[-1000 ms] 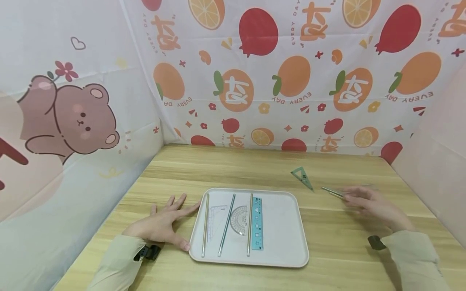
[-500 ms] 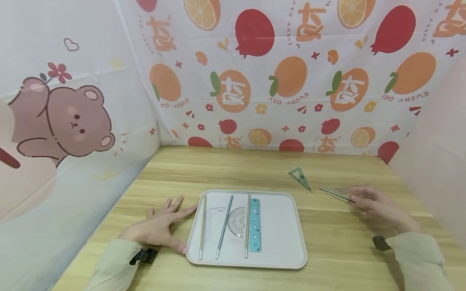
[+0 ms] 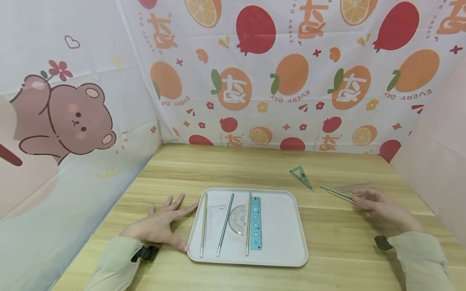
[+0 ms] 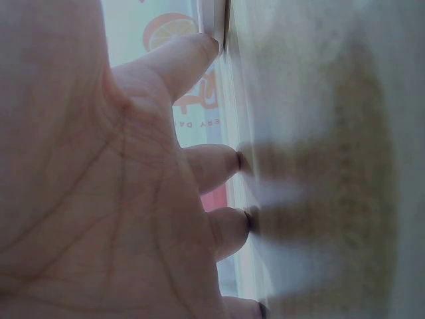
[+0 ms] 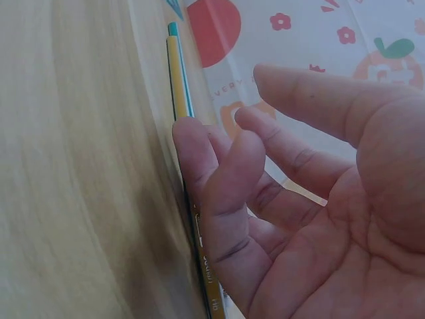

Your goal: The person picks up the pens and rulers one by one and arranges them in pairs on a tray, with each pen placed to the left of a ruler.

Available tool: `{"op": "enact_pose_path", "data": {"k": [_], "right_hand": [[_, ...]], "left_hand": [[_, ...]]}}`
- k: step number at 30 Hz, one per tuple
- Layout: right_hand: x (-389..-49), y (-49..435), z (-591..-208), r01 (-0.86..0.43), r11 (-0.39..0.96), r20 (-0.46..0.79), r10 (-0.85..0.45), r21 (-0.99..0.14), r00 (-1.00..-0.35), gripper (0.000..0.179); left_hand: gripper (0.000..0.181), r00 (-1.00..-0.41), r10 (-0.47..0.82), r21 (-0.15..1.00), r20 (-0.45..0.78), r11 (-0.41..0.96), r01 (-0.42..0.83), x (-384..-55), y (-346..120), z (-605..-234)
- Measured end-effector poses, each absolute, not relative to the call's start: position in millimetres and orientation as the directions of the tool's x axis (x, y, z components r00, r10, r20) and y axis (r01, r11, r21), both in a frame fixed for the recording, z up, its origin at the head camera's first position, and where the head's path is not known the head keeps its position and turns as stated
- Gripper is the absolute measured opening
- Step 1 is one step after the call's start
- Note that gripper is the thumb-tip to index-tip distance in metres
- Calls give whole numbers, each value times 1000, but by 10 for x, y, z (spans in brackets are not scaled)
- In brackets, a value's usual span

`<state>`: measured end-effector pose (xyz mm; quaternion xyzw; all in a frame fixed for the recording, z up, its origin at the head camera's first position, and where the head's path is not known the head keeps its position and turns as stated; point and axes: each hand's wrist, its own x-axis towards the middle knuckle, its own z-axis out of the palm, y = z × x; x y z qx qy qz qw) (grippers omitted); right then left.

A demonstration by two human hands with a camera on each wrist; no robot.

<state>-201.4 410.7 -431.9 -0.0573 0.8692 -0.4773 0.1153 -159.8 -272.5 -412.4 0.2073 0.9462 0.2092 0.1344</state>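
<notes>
My left hand (image 3: pixel 158 226) lies spread on the table, its thumb and index fingertips touching the left rim of a white tray (image 3: pixel 284 230). On the tray lie a gold pencil (image 3: pixel 204 226), a clear set square (image 3: pixel 214 216), a green pencil (image 3: pixel 225 226), a protractor (image 3: pixel 238 220), another gold pencil (image 3: pixel 248 226) and a blue ruler (image 3: pixel 256 222). At the right, my right hand (image 3: pixel 382 208) has loosely bent fingertips at a green pencil (image 5: pixel 173 29) and a yellow pencil (image 5: pixel 175 73) lying side by side on the table. The thumb stands off them in the right wrist view.
A green set square (image 3: pixel 301 178) lies beyond the tray's far right corner. Past my right hand is a clear flat piece (image 3: pixel 354 187), partly hidden. Printed cloth walls (image 3: pixel 269 121) bound the wooden table (image 3: pixel 225 161) at the back and sides.
My right hand has shifted right along the two pencils, baring more of their length. My left hand stays at the tray rim, and the items on the tray keep their places.
</notes>
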Motion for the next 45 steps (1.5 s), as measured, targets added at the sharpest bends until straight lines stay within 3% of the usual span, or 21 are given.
{"op": "enact_pose_path", "data": {"k": [27, 34, 45], "right_hand": [[-2032, 4105, -4309, -31, 559, -121, -233, -829, -965, 54], [-2023, 4049, -4324, -89, 648, -87, -235, -757, -968, 49], [-2059, 3896, -4296, -20, 589, -171, -268, -808, -948, 54]], "left_hand": [[125, -878, 446, 452, -172, 828, 332, -1613, -2699, -4074], [125, -876, 449, 444, -176, 831, 337, -1623, -2696, -4089], [124, -878, 449, 452, -168, 826, 336, -1622, -2731, -4130]]}}
